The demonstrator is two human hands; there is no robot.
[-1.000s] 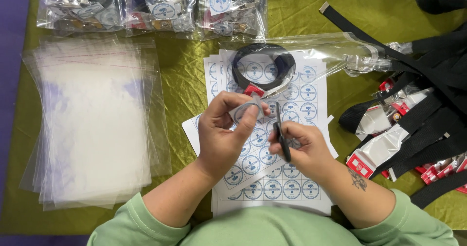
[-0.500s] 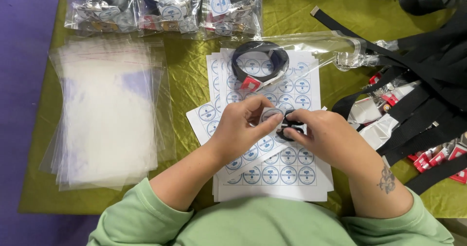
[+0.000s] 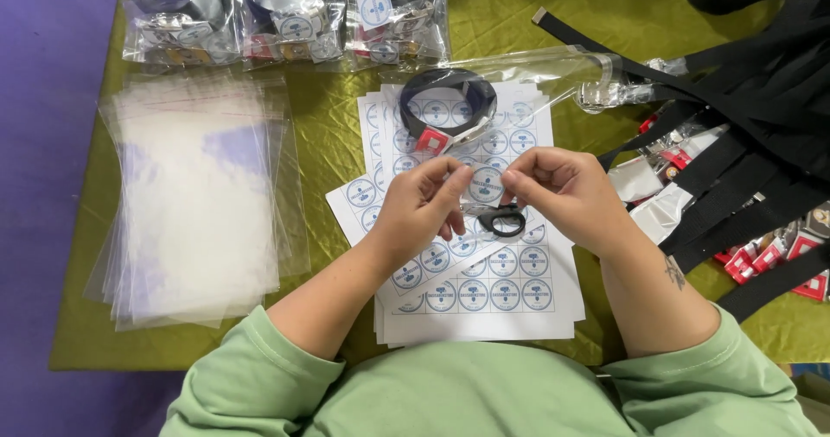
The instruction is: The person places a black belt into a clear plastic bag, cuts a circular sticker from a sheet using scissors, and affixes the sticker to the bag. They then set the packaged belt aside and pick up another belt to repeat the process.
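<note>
Olive-green, faintly glossy cloth (image 3: 346, 126) over a purple surface (image 3: 43, 186). White sticker sheets (image 3: 519, 303) printed with rows of round blue-and-white stickers. One round blue-and-white sticker (image 3: 487, 184) pinched between left hand (image 3: 424, 208) and right hand (image 3: 566, 193). Small black clip (image 3: 502, 221) just below. Coiled black strap (image 3: 447, 100) with a red-and-white tag. Clear, milky-looking bags (image 3: 194, 199) in a stack, a thin red line near the top edge. Black straps (image 3: 743, 117) in a heap, red-and-white tags among them. Clear packed bags (image 3: 290, 13) along the top, dark inside, each with a blue-and-white round sticker. Pale green sleeves (image 3: 259, 376). Small dark tattoo on the right forearm.
</note>
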